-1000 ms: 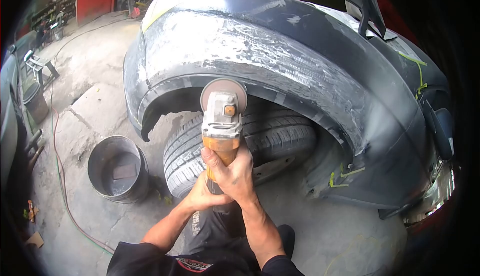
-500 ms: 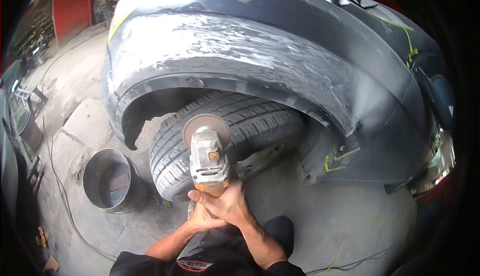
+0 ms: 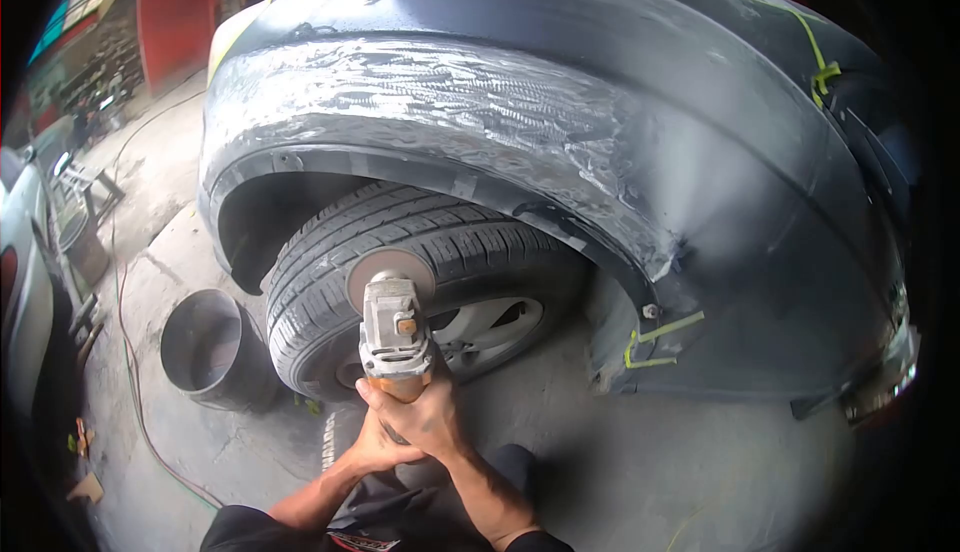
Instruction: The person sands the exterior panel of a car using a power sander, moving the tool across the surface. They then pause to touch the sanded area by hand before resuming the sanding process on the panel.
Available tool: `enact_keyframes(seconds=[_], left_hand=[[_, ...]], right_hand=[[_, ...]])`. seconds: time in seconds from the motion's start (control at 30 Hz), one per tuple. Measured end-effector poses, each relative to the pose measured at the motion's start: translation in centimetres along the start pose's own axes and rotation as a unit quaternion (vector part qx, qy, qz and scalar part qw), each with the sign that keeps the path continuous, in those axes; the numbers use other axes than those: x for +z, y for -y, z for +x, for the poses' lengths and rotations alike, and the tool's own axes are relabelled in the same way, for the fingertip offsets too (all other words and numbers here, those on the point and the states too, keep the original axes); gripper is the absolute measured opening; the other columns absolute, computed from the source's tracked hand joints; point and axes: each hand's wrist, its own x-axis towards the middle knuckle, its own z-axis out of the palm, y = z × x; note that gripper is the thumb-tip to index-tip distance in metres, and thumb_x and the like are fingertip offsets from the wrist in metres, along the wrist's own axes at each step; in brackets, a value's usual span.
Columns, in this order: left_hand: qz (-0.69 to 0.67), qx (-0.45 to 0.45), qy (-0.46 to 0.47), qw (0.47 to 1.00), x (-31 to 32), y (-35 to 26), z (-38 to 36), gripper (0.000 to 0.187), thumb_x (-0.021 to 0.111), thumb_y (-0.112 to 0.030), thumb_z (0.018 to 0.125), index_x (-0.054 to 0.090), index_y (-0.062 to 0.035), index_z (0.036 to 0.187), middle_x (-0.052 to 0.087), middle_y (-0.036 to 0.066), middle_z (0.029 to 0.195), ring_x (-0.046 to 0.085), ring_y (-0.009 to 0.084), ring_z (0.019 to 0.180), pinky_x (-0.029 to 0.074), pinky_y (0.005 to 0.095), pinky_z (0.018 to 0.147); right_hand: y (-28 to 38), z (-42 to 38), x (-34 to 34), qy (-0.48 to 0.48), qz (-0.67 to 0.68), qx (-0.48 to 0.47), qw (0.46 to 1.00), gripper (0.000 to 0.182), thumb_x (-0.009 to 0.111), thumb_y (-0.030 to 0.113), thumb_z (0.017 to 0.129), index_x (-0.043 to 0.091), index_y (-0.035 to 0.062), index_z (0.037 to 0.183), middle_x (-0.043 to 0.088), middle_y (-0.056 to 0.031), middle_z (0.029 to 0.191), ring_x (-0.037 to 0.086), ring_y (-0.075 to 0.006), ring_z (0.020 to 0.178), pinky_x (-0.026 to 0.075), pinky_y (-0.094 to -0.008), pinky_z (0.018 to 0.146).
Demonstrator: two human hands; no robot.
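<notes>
Both my hands are wrapped around the orange lower body of an angle grinder [image 3: 392,330], held in front of the car tire [image 3: 330,272]. My right hand [image 3: 430,414] closes over it from the right, its thumb crossing to the left. Beneath and partly hidden by it, my left hand [image 3: 375,446] grips the handle end. A round brown sanding disc [image 3: 360,280] sits at the grinder's head, apart from the bodywork. Above the wheel, the grey fender [image 3: 780,192] carries a band of scuffed, whitish, scratched metal [image 3: 420,82].
A dark bucket [image 3: 178,352] stands on the concrete floor left of the tire. Hoses [image 3: 135,392] run along the floor. Yellow-green tape [image 3: 672,328] hangs at the fender's lower edge. Another vehicle [image 3: 30,282] lies at the far left.
The view has shifted, so the fender's right side and wheel rim show more. The grinder and both hands appear slightly lower and further left, with the same grip.
</notes>
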Motion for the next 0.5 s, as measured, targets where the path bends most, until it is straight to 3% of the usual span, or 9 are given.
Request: enact_keyframes(seconds=[0.1, 0.2, 0.33, 0.43, 0.5], left_hand=[[-0.002, -0.006, -0.023, 1.000, 1.5, 0.0, 0.3, 0.094, 0.088, -0.011, 0.064, 0.039, -0.0011, 0.143, 0.055, 0.012, 0.134, 0.053, 0.0226, 0.126, 0.041, 0.0373, 0.107], [0.015, 0.023, -0.029, 0.999, 2.7, 1.1, 0.6, 0.088, 0.087, -0.011, 0.066, 0.043, 0.0004, 0.141, 0.056, 0.013, 0.134, 0.054, 0.0226, 0.125, 0.042, 0.0375, 0.107], [-0.001, -0.003, -0.024, 1.000, 3.6, 1.7, 0.3, 0.087, 0.087, -0.012, 0.067, 0.043, 0.0007, 0.141, 0.056, 0.012, 0.133, 0.054, 0.0217, 0.125, 0.041, 0.0377, 0.107], [0.058, 0.007, -0.017, 0.998, 2.9, 2.4, 0.0, 0.085, 0.086, -0.012, 0.068, 0.043, 0.0009, 0.141, 0.057, 0.011, 0.132, 0.055, 0.0210, 0.124, 0.042, 0.0372, 0.107], [0.025, 0.032, -0.075, 0.996, 3.4, 1.4, -0.4, 0.081, 0.086, -0.011, 0.069, 0.046, 0.0012, 0.139, 0.059, 0.010, 0.130, 0.056, 0.0204, 0.122, 0.043, 0.0367, 0.106]], right_hand=[[-0.3, -0.2, -1.9, 0.041, -0.002, 0.006, 0.999, 0.051, 0.086, 0.022, 0.076, 0.062, -0.0024, 0.113, 0.070, -0.0135, 0.102, 0.070, -0.0221, 0.090, 0.055, -0.0350, 0.080], [-0.7, -0.5, -3.4, 0.048, 0.014, -0.005, 0.999, 0.042, 0.086, 0.021, 0.075, 0.067, -0.0004, 0.106, 0.071, -0.0115, 0.097, 0.070, -0.0212, 0.087, 0.055, -0.0346, 0.078], [-1.5, -0.5, -4.2, 0.061, 0.034, -0.012, 0.997, 0.041, 0.087, 0.019, 0.075, 0.067, 0.0001, 0.106, 0.072, -0.0100, 0.097, 0.070, -0.0198, 0.086, 0.055, -0.0335, 0.078], [-1.8, -0.7, -3.8, 0.078, 0.023, -0.011, 0.997, 0.038, 0.086, 0.017, 0.076, 0.068, 0.0005, 0.105, 0.072, -0.0091, 0.095, 0.070, -0.0185, 0.085, 0.055, -0.0326, 0.077], [-1.5, -0.9, -3.3, 0.075, 0.009, -0.013, 0.997, 0.037, 0.086, 0.016, 0.076, 0.069, 0.0005, 0.105, 0.072, -0.0091, 0.095, 0.071, -0.0182, 0.085, 0.055, -0.0324, 0.077]])
